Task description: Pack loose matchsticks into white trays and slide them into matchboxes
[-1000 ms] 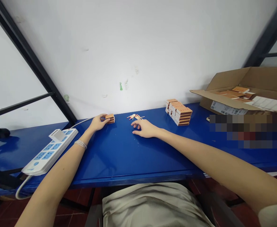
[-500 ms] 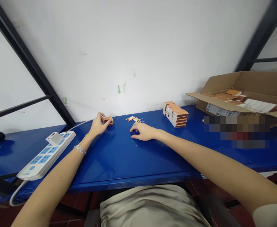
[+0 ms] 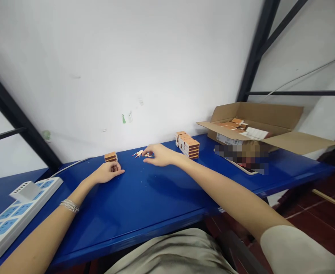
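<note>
A small stack of matchboxes with orange tops sits on the blue table at the left of the middle. My left hand rests just in front of it, fingers loosely curled and thumb stretched out, holding nothing that I can see. Loose matches lie in a little pile near the wall. Over the right side of that pile hovers my right hand, thumb and fingers apart, and it hides part of the matches. Farther right stands a larger stack of matchboxes, several layers high.
An open cardboard box with matchboxes inside stands at the back right; one flap juts over the table. In front of it lies a flat object, mostly blurred out. A white power strip lies at the left, its cable running along the wall.
The view has turned right, so everything sits farther left. My left hand has let go of the matchbox stack and drawn back toward me. My right hand has moved over the matches.
</note>
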The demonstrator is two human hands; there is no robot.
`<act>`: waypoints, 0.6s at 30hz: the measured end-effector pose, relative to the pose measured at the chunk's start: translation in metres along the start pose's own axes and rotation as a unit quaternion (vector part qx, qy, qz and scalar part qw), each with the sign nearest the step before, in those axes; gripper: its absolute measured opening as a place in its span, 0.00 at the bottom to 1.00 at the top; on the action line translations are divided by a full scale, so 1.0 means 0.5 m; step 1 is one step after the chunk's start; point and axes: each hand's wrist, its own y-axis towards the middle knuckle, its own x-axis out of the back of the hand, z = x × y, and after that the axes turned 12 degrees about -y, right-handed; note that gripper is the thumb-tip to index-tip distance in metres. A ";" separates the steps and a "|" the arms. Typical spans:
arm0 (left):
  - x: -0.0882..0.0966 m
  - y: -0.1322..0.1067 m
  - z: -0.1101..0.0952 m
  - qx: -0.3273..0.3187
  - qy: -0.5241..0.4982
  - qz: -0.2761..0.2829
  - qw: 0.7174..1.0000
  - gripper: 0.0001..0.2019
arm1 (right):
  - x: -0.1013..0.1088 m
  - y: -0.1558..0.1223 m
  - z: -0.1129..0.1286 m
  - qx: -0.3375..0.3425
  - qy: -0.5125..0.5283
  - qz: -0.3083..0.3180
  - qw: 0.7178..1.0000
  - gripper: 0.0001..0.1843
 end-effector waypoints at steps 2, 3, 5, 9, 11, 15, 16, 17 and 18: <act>0.001 0.000 0.002 -0.002 -0.001 0.000 1.000 0.21 | 0.058 -0.003 -0.009 -0.042 0.026 -0.055 0.997 0.12; 0.001 -0.001 0.002 -0.005 -0.003 0.000 1.000 0.21 | 0.089 -0.008 -0.018 -0.066 0.035 -0.088 0.993 0.12; 0.001 -0.004 -0.001 -0.014 -0.007 0.002 1.000 0.21 | 0.155 -0.028 -0.048 -0.105 0.024 -0.139 0.984 0.11; -0.001 -0.011 -0.016 -0.011 -0.011 -0.004 1.000 0.20 | 0.292 -0.114 -0.171 -0.218 -0.085 -0.175 0.956 0.13; -0.003 -0.012 -0.024 -0.001 -0.013 -0.012 1.000 0.20 | 0.357 -0.178 -0.250 -0.317 -0.146 -0.139 0.927 0.16; -0.004 -0.010 -0.024 -0.004 -0.020 -0.014 1.000 0.21 | 0.443 -0.311 -0.382 -0.474 -0.251 -0.004 0.844 0.18; -0.004 -0.009 -0.020 -0.005 -0.020 -0.013 1.000 0.21 | 0.450 -0.337 -0.403 -0.495 -0.246 0.018 0.833 0.19; -0.004 -0.007 -0.016 -0.005 -0.018 -0.012 1.000 0.21 | 0.451 -0.358 -0.419 -0.498 -0.229 0.025 0.836 0.19; -0.004 -0.006 -0.011 -0.004 -0.015 -0.010 1.000 0.21 | 0.446 -0.374 -0.432 -0.506 -0.201 0.028 0.838 0.20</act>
